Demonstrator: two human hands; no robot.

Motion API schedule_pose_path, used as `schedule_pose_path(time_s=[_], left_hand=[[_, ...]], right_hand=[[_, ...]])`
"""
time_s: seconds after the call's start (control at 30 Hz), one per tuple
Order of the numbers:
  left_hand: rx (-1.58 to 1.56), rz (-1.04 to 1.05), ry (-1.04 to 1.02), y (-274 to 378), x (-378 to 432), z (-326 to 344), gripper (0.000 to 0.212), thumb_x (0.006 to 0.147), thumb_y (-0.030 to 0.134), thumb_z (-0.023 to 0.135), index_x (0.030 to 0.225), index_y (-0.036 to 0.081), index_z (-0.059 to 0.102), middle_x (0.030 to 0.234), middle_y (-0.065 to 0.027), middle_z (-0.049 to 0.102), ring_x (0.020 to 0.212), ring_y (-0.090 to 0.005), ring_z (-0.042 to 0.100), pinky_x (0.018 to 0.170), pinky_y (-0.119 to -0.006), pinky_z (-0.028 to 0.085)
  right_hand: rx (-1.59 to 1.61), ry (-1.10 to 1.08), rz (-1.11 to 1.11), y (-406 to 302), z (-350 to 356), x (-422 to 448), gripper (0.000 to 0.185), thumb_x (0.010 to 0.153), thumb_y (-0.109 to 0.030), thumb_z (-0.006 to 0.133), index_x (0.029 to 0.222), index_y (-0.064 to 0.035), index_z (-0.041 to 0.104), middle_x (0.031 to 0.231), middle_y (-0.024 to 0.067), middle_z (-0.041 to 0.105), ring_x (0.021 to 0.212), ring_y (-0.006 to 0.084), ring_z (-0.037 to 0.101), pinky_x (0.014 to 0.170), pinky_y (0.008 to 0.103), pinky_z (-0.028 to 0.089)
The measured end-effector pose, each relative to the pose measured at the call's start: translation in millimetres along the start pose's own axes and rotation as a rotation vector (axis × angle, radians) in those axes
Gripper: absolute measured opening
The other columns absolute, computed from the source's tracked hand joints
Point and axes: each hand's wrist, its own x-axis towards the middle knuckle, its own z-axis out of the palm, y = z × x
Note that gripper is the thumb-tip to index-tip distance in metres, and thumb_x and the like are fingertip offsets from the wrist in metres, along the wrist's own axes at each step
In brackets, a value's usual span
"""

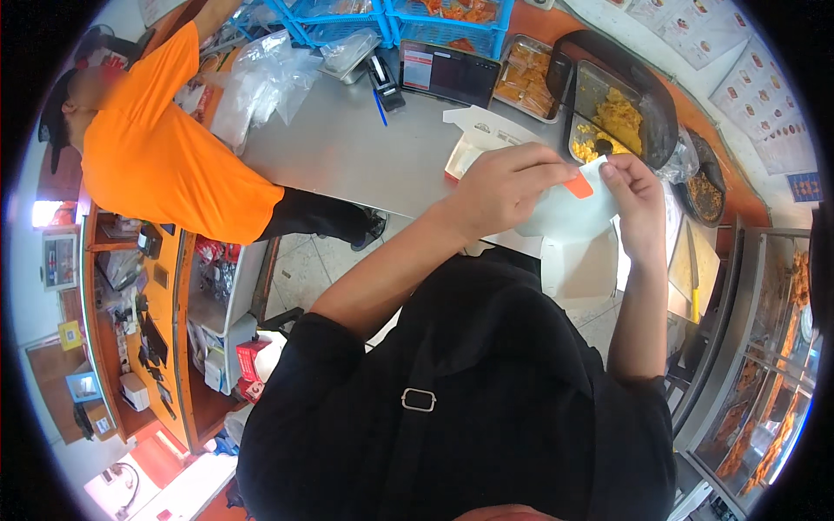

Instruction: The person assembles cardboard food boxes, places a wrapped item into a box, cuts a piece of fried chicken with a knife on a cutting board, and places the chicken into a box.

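Observation:
My left hand [508, 185] pinches a small orange sticker [578, 185] between thumb and fingers. My right hand [632, 195] grips the edge of a white sheet [596, 172], which meets the sticker between my hands. Just beyond my left hand, an open paper food box [485, 130] with printing on its flap rests on the metal counter [352, 146]. Below my hands is another pale open box or folded card [580, 267], partly hidden. A tray of yellow food [616, 120] lies beyond my right hand.
At the left a co-worker in an orange shirt [156, 156] leans over the counter. Further back are a tablet [446, 71], a tape dispenser [386, 84], plastic bags [270, 75] and blue baskets [449, 32]. A knife [693, 267] lies on a cutting board [707, 247] at the right.

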Motion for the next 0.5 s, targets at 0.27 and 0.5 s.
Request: schedule_pose_path(time_s=[0.27,0.5], left_hand=[[-0.315,-0.358,0.093,4,3,29,0.027,0.084,0.008,0.075,0.109,0.001,0.069,0.097,-0.0126,0.07,0.088,-0.0258,0.067,0.08,-0.032,0.054],[0.618,-0.305,0.594,12,31,78,0.02,0.09,0.012,0.073,0.101,-0.001,0.064,0.091,-0.0109,0.069,0.081,-0.0181,0.065,0.075,-0.032,0.051]], right_hand=[[-0.093,-0.052,0.013,2,-20,-9,0.014,0.1,-0.013,0.063,0.105,-0.0009,0.063,0.085,-0.0016,0.068,0.075,0.0024,0.058,0.066,0.0193,0.044],[-0.26,0.152,-0.175,31,-17,-29,0.016,0.102,-0.011,0.058,0.11,0.0021,0.06,0.097,0.0034,0.066,0.088,0.0093,0.058,0.079,0.0248,0.046]])
